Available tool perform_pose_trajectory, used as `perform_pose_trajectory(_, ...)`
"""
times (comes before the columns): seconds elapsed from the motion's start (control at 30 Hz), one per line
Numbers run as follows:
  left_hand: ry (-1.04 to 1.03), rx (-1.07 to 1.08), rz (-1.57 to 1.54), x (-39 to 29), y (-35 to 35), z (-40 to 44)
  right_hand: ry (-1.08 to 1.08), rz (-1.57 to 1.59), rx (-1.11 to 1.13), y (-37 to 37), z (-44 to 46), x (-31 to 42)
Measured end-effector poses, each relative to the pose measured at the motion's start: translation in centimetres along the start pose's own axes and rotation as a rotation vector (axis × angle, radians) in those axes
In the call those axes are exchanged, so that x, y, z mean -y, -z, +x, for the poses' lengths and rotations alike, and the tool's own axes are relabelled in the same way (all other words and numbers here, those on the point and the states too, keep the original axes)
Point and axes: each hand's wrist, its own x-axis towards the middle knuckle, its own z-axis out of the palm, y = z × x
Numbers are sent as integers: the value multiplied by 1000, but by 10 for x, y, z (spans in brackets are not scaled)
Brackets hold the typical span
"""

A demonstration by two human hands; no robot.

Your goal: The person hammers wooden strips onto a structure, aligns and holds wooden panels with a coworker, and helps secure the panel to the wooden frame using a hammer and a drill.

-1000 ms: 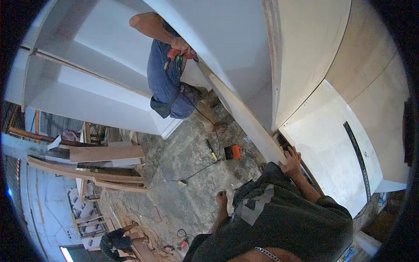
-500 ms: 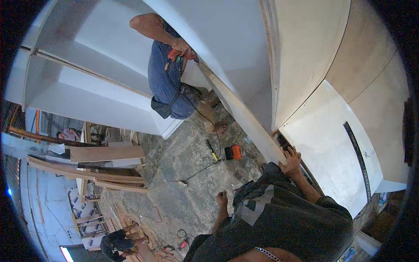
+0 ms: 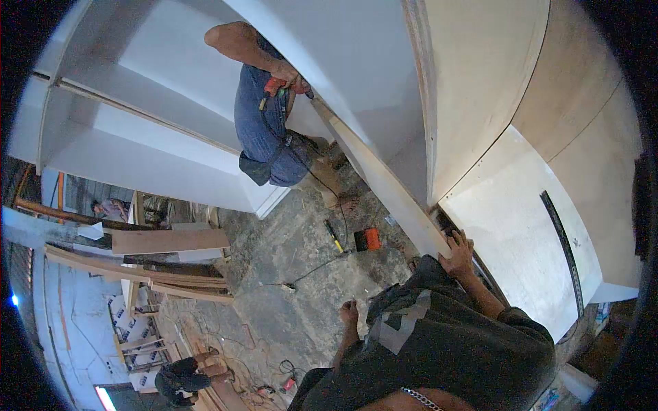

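Observation:
My right hand holds the near end of a long, pale wooden board, its fingers over the edge beside the light panel. From there the board slants away to a co-worker in blue shorts. At its far end, the co-worker's hand holds a red power drill with the tip close to the wood. My left hand hangs low over the floor with curled fingers; anything inside it is hidden.
On the concrete floor lie a yellow-and-black tool, an orange-and-black box and cords. White cabinet panels rise at left, tall plywood panels at right. Boards are stacked left; another worker bends at lower left.
My hands, the board and the drill stay almost where they were. The worker at lower left has shifted posture slightly.

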Motion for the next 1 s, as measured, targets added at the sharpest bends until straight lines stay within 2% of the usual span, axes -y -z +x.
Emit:
perform_pose_trajectory(0.1, 19, 33, 4, -10, 7, -4, 29, -15, -38, -17, 2, -12)
perform_pose_trajectory(0.2, 64, 37, -93, 29, -17, 12, 53, -28, -59, -18, 2, -14)
perform_pose_trajectory(0.3, 16, 16, 50, -1, 1, 1, 54, -24, -67, -20, 3, -16)
perform_pose_trajectory(0.4, -35, -13, 49, -6, 3, -3, 55, -14, -77, -20, 3, -16)
perform_pose_trajectory(0.7, -11, 18, -43, 23, -10, 8, 26, -29, -11, -10, 2, -10)
perform_pose_trajectory(0.8, 45, 3, 7, 23, -12, 9, 14, -10, -25, -7, 1, -6)
perform_pose_trajectory(1.0, 10, 43, 65, 1, 0, 1, 12, 13, -30, -14, 2, -12)
